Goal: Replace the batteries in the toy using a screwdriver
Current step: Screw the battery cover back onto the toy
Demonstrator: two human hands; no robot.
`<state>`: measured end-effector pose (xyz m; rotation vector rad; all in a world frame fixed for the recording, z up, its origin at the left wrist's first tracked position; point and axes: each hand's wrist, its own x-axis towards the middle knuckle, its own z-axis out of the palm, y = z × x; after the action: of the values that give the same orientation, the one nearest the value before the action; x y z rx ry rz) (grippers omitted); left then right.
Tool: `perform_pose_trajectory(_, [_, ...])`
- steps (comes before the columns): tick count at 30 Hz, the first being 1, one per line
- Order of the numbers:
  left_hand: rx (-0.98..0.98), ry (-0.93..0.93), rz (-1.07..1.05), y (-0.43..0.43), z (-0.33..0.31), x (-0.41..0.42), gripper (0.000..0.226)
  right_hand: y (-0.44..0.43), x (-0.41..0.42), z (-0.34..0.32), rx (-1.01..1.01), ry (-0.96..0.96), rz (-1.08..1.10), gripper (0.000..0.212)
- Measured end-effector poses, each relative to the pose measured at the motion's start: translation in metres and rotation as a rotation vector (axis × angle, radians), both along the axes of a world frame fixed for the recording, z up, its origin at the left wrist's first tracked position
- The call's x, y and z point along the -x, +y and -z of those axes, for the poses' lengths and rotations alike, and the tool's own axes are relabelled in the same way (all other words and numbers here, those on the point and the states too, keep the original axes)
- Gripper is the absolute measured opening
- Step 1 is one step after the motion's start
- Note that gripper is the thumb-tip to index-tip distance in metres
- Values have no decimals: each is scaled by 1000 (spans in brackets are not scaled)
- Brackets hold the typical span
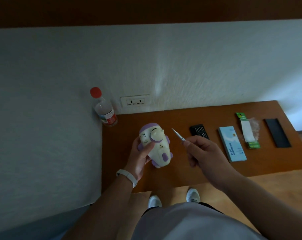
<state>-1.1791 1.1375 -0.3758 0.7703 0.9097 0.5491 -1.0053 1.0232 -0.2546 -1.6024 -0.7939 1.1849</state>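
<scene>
A cream and purple toy (155, 144) is held above the wooden table (181, 172) by my left hand (140, 155), whose fingers and thumb wrap around its left side. My right hand (203, 154) grips a slim silver screwdriver (178, 134) by its handle. The screwdriver's tip points up and left and stays apart from the toy, a short way to its right. A green battery pack (248, 129) lies on the table at the right.
A black bit case (199, 132), a light blue box (232, 143) and a black lid (277, 132) lie along the table's right half. A red-capped water bottle (104, 109) stands at the back left corner by a wall socket (135, 101). The table's front edge is near my feet.
</scene>
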Motion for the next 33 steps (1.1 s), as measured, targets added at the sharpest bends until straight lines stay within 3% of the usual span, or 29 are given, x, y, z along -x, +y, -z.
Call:
perform_pose_trajectory(7, [-139,-61,-76,-2,-43,-8,109,-9,-15,-21,-66,-53,-51,17])
perform_pose_trajectory(12, [-197,10,-172,-12,-88,-23,92,-17,-37,-42,-142,-142,-119,15])
perform_pose_trajectory(17, [-325,10,-221,-35,-134,-39,87,-24,-56,-74,-221,-277,-125,28])
perform_pose_trajectory(22, [-432,19,-281,-60,-181,-53,116,-34,-74,-104,-277,-309,-167,12])
perform_pose_trajectory(33, [-597,-10,-511,-102,-245,-54,105,-63,-89,-179,-486,-545,-364,10])
